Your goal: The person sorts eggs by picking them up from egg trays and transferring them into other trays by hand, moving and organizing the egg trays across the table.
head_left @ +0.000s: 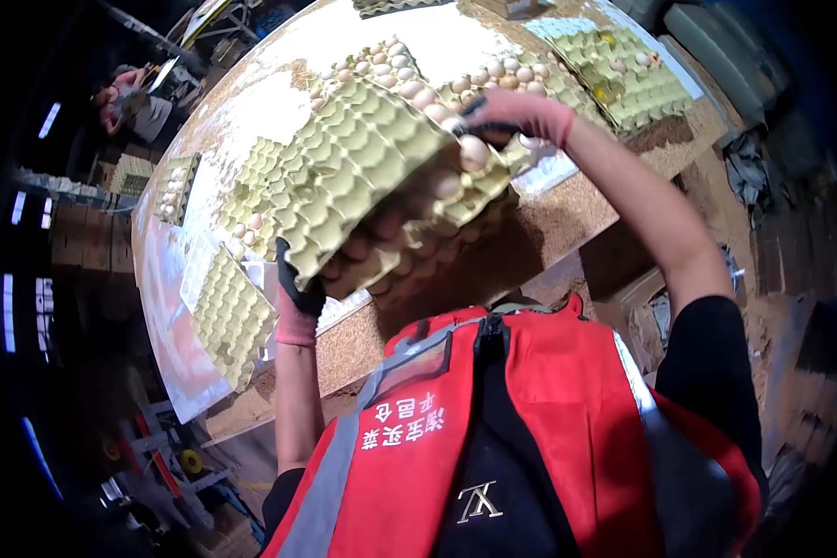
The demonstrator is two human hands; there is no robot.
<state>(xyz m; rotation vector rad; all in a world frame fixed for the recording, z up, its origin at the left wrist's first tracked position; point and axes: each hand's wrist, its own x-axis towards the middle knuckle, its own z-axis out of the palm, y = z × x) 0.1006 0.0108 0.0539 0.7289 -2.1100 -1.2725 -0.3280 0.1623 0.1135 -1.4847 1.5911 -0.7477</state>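
Note:
My left hand (299, 299), in a pink glove with dark fingers, is closed on the near-left corner of a pale green egg tray (367, 149). That tray is tilted over a lower tray (493, 181) with eggs in it; one large egg (474, 153) shows at its right end. Several eggs sit in shadow between the two. At the far right end of these trays, my right hand (516, 116), gloved alike, has its fingers bent at the edge beside the eggs. Its fingertips are partly hidden.
Behind the held trays stand more trays with eggs (507, 73). A tray with few eggs and yellow smears (628, 74) lies at the back right. Another tray (234, 316) is at the left on the round-looking table (181, 358). A person (139, 107) is at the far left.

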